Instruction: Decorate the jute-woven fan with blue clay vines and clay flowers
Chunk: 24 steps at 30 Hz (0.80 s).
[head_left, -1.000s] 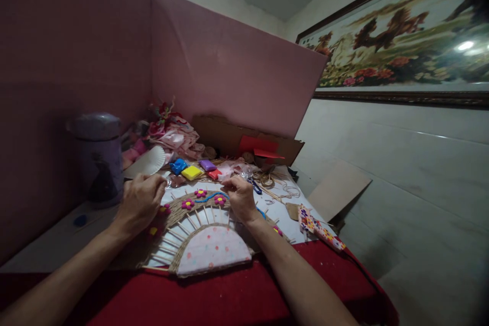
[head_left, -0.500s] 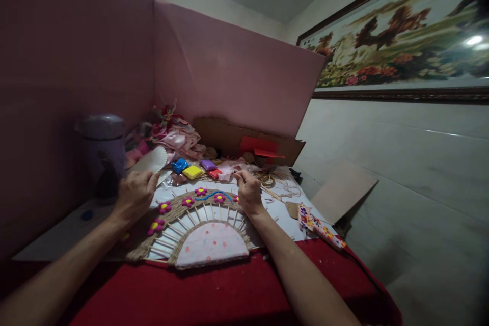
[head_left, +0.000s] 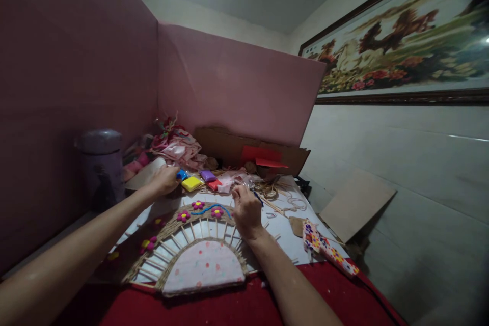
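My left hand reaches past the fan-shaped piece, its fingers curled at the left end of a packet of blue clay and covering part of it. My right hand hovers over the right part of the fan shape, fingers pinched together; whatever is between them is too small to make out. The fan-shaped piece has a twine-woven band, thin wooden sticks and a spotted cloth half-circle. Pink clay flowers with yellow centres sit on the band. A wavy blue clay strand lies among them.
Yellow and purple clay packets lie behind the fan shape. A lilac tumbler stands left. At right rests a flower-patterned glue gun with a cord. Pink fabric is heaped at the back, beside a cardboard strip.
My left hand has moved right and forward to the blue clay packet. My right hand stays over the band's right side. The view has tilted up slightly.
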Motion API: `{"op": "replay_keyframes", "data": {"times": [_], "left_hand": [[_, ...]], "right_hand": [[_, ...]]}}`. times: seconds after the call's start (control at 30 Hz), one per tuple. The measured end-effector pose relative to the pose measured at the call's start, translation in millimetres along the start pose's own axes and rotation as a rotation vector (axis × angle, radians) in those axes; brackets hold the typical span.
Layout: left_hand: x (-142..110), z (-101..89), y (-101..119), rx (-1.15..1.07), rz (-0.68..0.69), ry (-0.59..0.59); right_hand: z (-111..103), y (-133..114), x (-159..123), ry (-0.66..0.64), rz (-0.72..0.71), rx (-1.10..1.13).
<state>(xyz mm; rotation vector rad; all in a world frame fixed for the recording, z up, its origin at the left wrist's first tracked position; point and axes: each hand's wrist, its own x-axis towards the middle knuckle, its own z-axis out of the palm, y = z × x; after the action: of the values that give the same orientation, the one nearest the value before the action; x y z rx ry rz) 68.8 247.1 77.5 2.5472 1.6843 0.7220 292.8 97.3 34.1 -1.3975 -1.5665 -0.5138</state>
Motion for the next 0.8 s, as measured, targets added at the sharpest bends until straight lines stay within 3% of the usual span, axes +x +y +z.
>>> {"op": "replay_keyframes", "data": {"times": [0.2,0.3,0.4,0.53,0.63,0.67,0.8], "left_hand": [[21,17.2,-1,0.109,-0.004,-0.039],[24,14.4,1,0.134,-0.014,-0.015],[18,4.2,6,0.055,0.023,0.094],[-9,-15.0,26,-0.333,0.095,0.264],[-41,-26.2,47,-0.632,0.115,0.219],[-52,-28.6,54,-0.679,0.142,0.19],[-89,-31.0,71,-0.719,0.31,0.259]], "right_hand": [[3,-1,-3,-0.006,-0.063,-0.092],[3,-4,-4,0.002,-0.08,-0.086],[-1,-7,-4,0.018,-0.077,-0.057],[-9,-14,-1,0.067,-0.045,0.001],[-14,-20,2,0.078,0.019,0.125],[-14,-22,3,0.082,0.055,0.193],[-17,-29,8,0.014,0.203,0.563]]}}
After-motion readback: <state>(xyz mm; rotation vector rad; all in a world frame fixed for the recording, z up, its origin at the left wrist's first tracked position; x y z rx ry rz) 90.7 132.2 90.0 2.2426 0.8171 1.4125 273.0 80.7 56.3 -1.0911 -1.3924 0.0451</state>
